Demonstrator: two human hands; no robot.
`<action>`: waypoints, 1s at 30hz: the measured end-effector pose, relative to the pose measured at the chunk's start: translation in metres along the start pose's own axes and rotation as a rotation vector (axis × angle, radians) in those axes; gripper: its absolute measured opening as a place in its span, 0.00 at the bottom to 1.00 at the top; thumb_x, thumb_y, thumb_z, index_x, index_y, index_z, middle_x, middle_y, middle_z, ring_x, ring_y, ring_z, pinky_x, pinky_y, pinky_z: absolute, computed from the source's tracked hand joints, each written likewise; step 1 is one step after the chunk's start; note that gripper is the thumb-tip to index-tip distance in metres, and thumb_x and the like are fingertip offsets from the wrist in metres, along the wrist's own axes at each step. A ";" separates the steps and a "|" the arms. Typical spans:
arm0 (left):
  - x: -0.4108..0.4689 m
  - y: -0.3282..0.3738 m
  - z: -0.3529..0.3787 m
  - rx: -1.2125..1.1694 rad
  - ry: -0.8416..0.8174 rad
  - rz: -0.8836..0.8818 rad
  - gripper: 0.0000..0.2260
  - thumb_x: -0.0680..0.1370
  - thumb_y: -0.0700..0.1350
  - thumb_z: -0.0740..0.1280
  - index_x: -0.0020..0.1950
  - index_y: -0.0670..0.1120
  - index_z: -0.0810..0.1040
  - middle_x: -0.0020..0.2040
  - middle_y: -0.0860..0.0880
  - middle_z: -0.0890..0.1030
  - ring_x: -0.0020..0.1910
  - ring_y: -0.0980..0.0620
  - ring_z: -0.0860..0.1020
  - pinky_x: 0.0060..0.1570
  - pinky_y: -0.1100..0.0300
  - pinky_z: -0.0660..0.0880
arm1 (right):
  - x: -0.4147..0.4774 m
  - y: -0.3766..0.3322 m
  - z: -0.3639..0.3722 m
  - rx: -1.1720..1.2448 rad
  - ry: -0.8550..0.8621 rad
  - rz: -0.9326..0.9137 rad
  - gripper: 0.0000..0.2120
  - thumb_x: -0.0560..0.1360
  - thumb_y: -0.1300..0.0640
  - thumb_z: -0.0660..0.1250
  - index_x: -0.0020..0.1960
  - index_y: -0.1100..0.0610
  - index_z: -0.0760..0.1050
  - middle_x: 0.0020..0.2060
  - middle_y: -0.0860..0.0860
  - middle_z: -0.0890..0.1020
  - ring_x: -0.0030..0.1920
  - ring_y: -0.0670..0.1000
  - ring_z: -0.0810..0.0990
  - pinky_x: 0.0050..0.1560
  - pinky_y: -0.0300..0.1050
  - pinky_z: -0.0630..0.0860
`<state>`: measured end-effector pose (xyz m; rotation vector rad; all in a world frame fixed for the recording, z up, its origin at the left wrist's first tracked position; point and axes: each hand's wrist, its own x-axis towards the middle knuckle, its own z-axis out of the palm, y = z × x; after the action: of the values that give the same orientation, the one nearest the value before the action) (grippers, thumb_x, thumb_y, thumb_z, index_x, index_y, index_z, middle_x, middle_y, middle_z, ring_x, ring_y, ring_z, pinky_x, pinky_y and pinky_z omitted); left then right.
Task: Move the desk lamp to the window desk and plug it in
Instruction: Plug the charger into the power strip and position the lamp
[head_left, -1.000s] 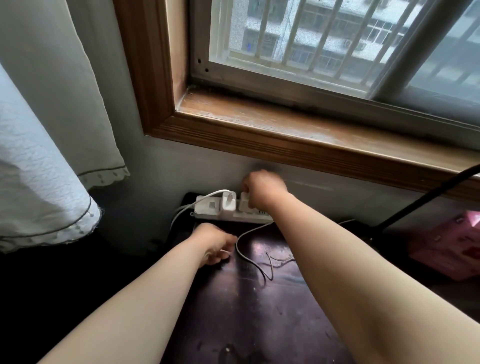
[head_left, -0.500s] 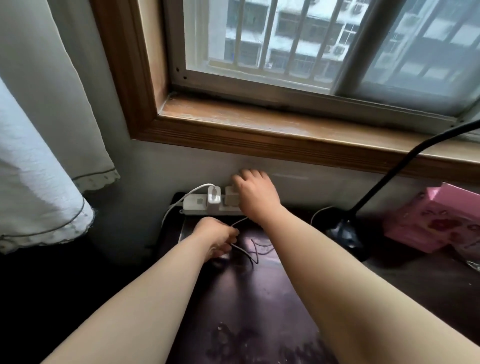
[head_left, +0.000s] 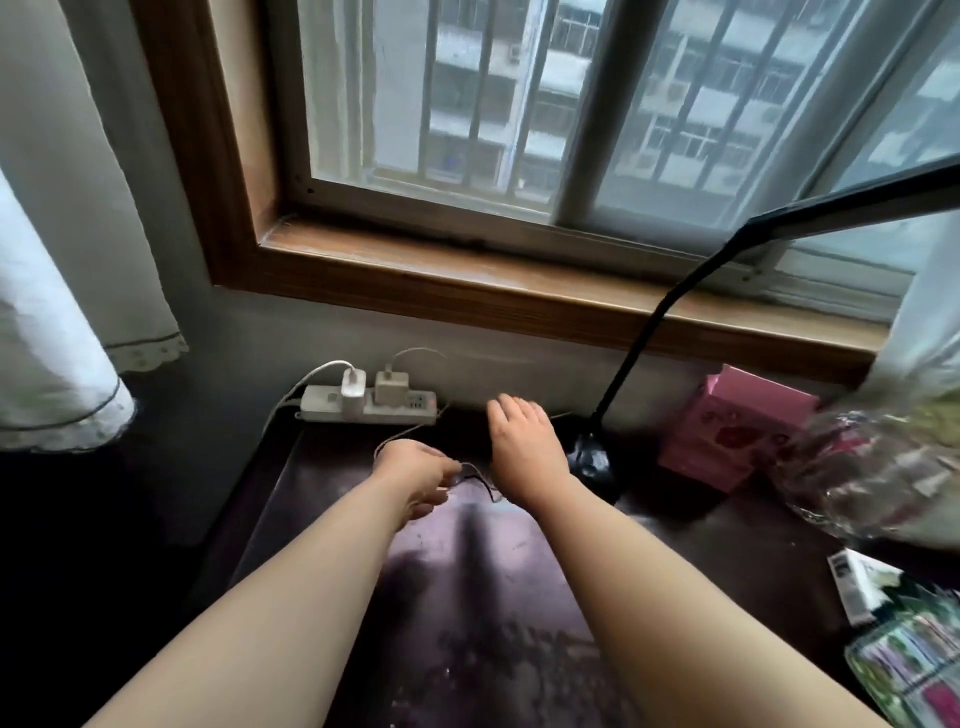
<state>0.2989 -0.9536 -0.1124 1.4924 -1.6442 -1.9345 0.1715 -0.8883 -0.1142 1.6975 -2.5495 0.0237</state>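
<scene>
With the adapter (head_left: 389, 387) seated in the power strip (head_left: 363, 408), my left hand (head_left: 415, 475) pinches the thin cord (head_left: 475, 475), my right hand (head_left: 522, 439) hovers spread; next I'd tidy the slack.

Desk: dark glossy top (head_left: 467, 597) under a wood-framed window (head_left: 467, 130).
Power strip: white strip (head_left: 366, 410) lies at the back of the desk against the wall, with two white adapters plugged in side by side, the left one (head_left: 353, 389) and the right one (head_left: 388, 387).
Lamp: black desk lamp (head_left: 631, 358) stands right of the hands, its base on the desk, its thin neck curving up across the window.
Left hand: (head_left: 415, 475) fingers curled on a thin cord (head_left: 475, 475) lying on the desk.
Right hand: (head_left: 524, 441) palm down, fingers spread, holding nothing, between strip and lamp base.
Right side: pink box (head_left: 737, 431), clear plastic bottle (head_left: 872, 467), printed packets (head_left: 904, 639).
Left side: pale curtain (head_left: 62, 260).
</scene>
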 end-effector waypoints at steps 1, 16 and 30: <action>-0.008 -0.001 0.007 -0.009 -0.003 0.005 0.03 0.74 0.38 0.67 0.46 0.44 0.77 0.33 0.47 0.75 0.24 0.53 0.67 0.21 0.69 0.57 | -0.011 0.007 -0.002 0.013 -0.029 0.008 0.19 0.75 0.61 0.65 0.65 0.61 0.70 0.64 0.58 0.75 0.67 0.60 0.72 0.71 0.51 0.67; -0.102 -0.012 0.099 -0.110 0.141 0.065 0.07 0.77 0.39 0.60 0.40 0.42 0.74 0.35 0.47 0.77 0.27 0.53 0.68 0.27 0.63 0.61 | -0.136 0.114 -0.032 0.199 -0.137 0.304 0.11 0.79 0.61 0.62 0.60 0.60 0.71 0.61 0.59 0.77 0.63 0.62 0.75 0.61 0.53 0.74; -0.096 -0.006 0.122 -0.023 0.155 0.056 0.08 0.77 0.39 0.60 0.39 0.40 0.74 0.36 0.46 0.77 0.27 0.52 0.69 0.27 0.63 0.62 | -0.151 0.142 -0.021 0.318 -0.159 0.372 0.18 0.78 0.63 0.58 0.67 0.58 0.72 0.64 0.57 0.76 0.65 0.61 0.75 0.63 0.54 0.77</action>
<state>0.2530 -0.8092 -0.0797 1.5287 -1.5743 -1.7559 0.0993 -0.6934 -0.0999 1.3222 -3.0842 0.3467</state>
